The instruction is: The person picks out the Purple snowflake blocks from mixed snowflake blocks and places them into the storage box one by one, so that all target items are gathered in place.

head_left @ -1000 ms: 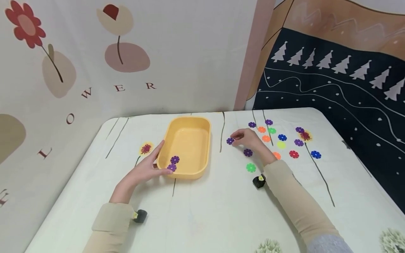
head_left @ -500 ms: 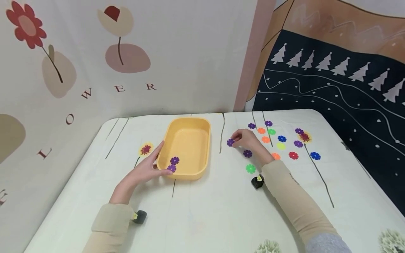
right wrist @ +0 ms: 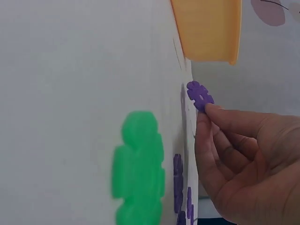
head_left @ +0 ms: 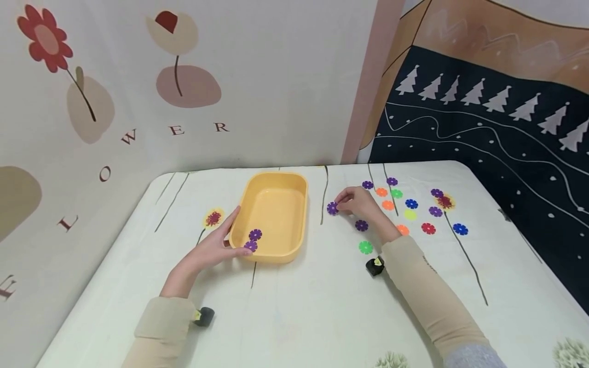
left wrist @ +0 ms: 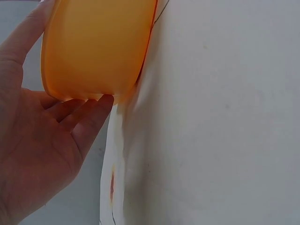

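Cut off by the left wrist view's top edge, the yellow tray (left wrist: 93, 47), its inside hidden there; blurred and cropped at the bottom of the right wrist view, a green flower piece (right wrist: 138, 173); partly covered by the right hand (head_left: 361, 203), an orange flower piece (head_left: 403, 230).

Tray (head_left: 294, 204) mid-table, two discs (head_left: 253, 239) inside its near corner, scattered discs (head_left: 409, 209) to its right
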The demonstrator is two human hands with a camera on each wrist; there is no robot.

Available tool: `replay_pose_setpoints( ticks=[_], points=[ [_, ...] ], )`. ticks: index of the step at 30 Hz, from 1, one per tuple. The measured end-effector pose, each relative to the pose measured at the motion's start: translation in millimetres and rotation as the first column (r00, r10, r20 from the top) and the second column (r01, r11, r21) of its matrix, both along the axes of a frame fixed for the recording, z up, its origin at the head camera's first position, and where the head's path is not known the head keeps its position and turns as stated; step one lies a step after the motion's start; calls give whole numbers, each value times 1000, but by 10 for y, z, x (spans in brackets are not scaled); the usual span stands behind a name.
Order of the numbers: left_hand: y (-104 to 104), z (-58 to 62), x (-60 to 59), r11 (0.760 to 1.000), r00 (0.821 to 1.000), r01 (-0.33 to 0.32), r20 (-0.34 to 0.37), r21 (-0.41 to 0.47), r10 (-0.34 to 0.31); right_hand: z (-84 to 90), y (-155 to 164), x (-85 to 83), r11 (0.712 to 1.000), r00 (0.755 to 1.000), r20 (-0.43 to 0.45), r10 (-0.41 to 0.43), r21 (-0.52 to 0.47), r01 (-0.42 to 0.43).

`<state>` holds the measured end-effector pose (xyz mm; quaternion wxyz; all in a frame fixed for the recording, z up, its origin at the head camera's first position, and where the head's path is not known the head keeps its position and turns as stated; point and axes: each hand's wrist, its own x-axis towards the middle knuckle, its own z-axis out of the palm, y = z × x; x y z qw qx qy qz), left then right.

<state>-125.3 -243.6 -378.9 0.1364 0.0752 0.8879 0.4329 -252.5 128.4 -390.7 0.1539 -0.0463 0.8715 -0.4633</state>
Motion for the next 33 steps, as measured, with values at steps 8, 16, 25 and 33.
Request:
replay_pose_setpoints(
  ticks=[8, 16, 25, 33],
  points=[
    [7, -12, -10, 1000, 1000, 3, -1, 4, -3, 138, -151, 6, 997, 996, -65, -60, -49, 57],
    [21, 11, 0, 1000, 1000, -1, -10, -27, 1, 281, -357, 6, 987, 989, -119, -86, -147, 68],
    [24, 41, 32, 999, 1000, 1, -27, -34, -2, 377, -722, 75, 973, 989, -145, -23, -230, -12],
    [34, 40, 30, 999, 1000, -10, -21, -38, 9, 364, -1095, 180, 957, 988, -147, 50, -275, -89]
  ],
)
